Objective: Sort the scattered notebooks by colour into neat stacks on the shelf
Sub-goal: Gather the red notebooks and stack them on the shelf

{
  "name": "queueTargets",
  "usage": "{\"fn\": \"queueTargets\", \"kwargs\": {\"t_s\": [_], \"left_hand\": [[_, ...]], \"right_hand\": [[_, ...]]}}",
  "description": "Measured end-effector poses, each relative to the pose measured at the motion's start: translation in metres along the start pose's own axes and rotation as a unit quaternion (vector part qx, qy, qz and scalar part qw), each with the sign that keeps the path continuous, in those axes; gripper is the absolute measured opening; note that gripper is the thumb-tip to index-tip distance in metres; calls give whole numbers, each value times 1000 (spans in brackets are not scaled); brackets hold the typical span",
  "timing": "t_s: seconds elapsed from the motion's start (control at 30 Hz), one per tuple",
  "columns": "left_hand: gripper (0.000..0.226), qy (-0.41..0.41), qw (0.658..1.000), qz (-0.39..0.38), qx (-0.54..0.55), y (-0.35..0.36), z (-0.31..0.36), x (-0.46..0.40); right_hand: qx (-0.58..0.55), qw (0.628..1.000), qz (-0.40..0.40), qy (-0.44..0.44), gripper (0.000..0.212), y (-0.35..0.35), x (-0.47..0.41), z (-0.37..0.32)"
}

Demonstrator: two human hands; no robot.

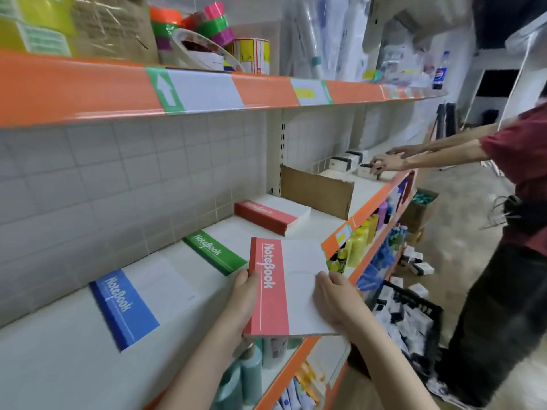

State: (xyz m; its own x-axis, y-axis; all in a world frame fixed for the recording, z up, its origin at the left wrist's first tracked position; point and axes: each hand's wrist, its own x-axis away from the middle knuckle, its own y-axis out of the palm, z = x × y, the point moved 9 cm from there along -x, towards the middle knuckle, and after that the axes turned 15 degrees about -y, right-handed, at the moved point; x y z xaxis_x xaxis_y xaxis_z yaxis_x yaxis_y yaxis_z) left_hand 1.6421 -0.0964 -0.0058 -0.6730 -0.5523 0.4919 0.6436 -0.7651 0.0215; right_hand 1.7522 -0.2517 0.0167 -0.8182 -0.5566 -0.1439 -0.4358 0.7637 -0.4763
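Red notebook (284, 287) held over shelf (59, 365) front edge.
Left hand (241, 300) grips spine edge, right hand (334, 303) fingers curl on white side; long axis runs away from viewer; "NoteBook" printed along red band.

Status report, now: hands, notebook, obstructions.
Both hands, left and right, hold red notebook at shelf edge. Red stack ahead, path open.

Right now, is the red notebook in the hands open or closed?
Closed. The red notebook shows its whole front cover, and both hands, left and right, grip its edges.
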Motion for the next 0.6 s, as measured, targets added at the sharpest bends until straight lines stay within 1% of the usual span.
{"fn": "queueTargets", "kwargs": {"t_s": [0.1, 0.23, 0.33, 0.47, 0.6], "left_hand": [[30, 6, 1000, 17, 3, 4, 12, -20], [28, 16, 999, 50, 11, 6, 23, -44], [24, 21, 997, 73, 21, 8, 30, -58], [27, 25, 994, 105, 17, 9, 44, -77], [27, 28, 989, 137, 40, 14, 61, -100]], "right_hand": [[5, 1000, -23, -12, 24, 0, -31, 4], [-40, 998, -35, -20, 27, 4, -65, 14], [-28, 998, -51, -37, 28, 4, -89, 17], [-30, 995, -73, -64, 30, 8, -125, 19], [-44, 989, -108, -87, 27, 14, -173, 22]]}}
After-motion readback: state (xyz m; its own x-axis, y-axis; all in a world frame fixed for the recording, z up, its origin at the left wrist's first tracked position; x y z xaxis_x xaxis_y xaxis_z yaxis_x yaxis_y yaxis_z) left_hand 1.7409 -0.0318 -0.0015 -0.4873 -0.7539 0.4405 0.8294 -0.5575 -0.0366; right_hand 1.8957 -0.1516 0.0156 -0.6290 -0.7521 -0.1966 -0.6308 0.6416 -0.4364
